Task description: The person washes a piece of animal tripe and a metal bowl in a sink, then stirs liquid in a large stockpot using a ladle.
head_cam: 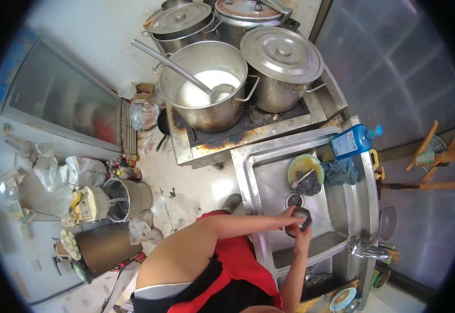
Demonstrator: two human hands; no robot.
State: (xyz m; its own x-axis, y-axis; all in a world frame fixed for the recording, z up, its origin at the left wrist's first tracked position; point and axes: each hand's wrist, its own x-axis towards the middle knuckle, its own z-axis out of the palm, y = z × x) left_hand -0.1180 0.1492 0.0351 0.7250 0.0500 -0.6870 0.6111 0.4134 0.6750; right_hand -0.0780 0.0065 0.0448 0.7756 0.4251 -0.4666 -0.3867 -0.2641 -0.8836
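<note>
Over the near part of the stainless steel sink (272, 180), both my hands hold a small dark, shiny bowl-like vessel (302, 217). My left hand (287, 220) grips its left side, and my right hand (302, 236) holds it from the near side. The fingers partly hide it, so its exact kind is unclear. Just beyond it is the round sink drain (294, 200). Farther back in the basin, a pale green bowl (290, 172) contains yellowish liquid. A dark scouring pad (309, 185) with a pale handle (302, 178) lies at the bowl's near side, partly over it.
A blue detergent bottle (350, 141) and a blue-green cloth (340, 172) are at the sink's right side, with a faucet (366, 249) nearer. On the stove (251, 127) stand several large pots, including an uncovered pot (211, 119) with white liquid and a ladle (172, 66).
</note>
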